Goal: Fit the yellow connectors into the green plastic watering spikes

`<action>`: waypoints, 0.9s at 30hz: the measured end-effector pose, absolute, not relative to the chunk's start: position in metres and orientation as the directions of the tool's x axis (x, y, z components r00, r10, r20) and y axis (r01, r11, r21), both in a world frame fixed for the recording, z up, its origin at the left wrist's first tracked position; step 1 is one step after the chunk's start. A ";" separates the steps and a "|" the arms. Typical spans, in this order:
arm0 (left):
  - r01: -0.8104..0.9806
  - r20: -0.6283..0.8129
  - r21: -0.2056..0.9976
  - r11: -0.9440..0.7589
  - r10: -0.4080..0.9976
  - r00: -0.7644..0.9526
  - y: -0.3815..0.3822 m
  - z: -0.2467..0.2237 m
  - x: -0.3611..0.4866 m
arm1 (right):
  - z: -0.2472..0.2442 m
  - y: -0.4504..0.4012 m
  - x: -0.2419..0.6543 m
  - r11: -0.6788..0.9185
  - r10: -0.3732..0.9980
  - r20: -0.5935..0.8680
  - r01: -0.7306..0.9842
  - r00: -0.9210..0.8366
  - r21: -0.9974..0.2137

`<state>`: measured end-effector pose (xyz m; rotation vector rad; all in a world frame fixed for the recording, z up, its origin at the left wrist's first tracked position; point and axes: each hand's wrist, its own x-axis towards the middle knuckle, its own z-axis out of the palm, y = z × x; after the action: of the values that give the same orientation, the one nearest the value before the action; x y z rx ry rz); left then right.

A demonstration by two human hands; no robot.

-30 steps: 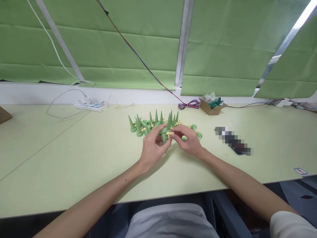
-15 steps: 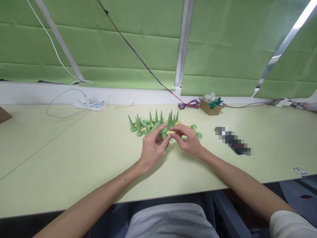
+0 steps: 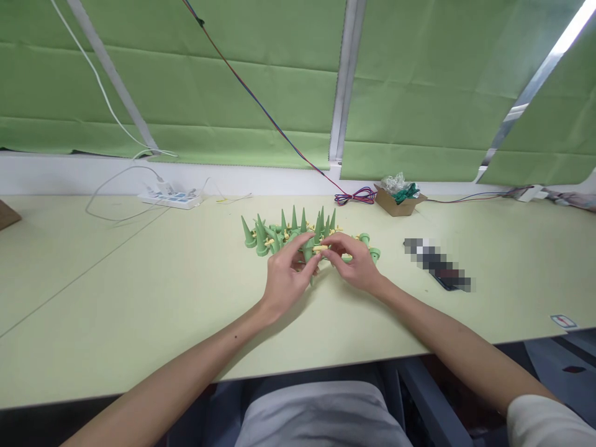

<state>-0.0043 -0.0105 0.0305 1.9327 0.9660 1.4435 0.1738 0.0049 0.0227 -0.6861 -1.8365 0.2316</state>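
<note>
Pale yellow-green, flat, smooth-topped counter (image 3: 139, 310) carries everything. On it, the landmark: a cluster of matte green, plastic-looking cones with round bases (image 3: 294, 220), most upright, small yellow pieces among them. Beyond the cluster, to its right: open brown cardboard box (image 3: 399, 207) with clear and green wrapping inside.

Both hands work at the cluster's near edge. Left hand (image 3: 289, 270): grip closed, thumb and fingers around a single green tapered plastic-looking cone (image 3: 308, 250), tip downward, just in front of the cluster. Right hand (image 3: 356, 264): grip narrowed to a thumb-and-forefinger pinch, apparently on the outer end of a slim yellow plastic-looking peg (image 3: 320, 248), which lies roughly level against the cone's side, between the two hands.

Judgement on technique: left grip best acts as the fixed clamp, firm enough that the cone cannot roll. Right pinch should push or turn along the peg's own axis; sideways load could bend or snap so slim a part. Seating depth: cannot tell, fingertips cover the joint.
</note>
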 end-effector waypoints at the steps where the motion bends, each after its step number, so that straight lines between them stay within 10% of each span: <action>1: 0.226 0.576 0.767 -0.601 0.799 0.170 -0.011 0.030 -0.004 | 0.023 0.005 0.174 0.814 0.556 0.800 0.341 -0.226 -0.470; 27: 0.214 0.549 0.787 -0.578 0.816 0.183 -0.010 0.030 -0.004 | 0.024 0.006 0.174 0.810 0.564 0.792 0.348 -0.236 -0.473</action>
<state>-0.0045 -0.0099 0.0297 1.9111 0.9641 1.4120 0.1744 0.0064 0.0239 -0.6932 -1.8506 0.2348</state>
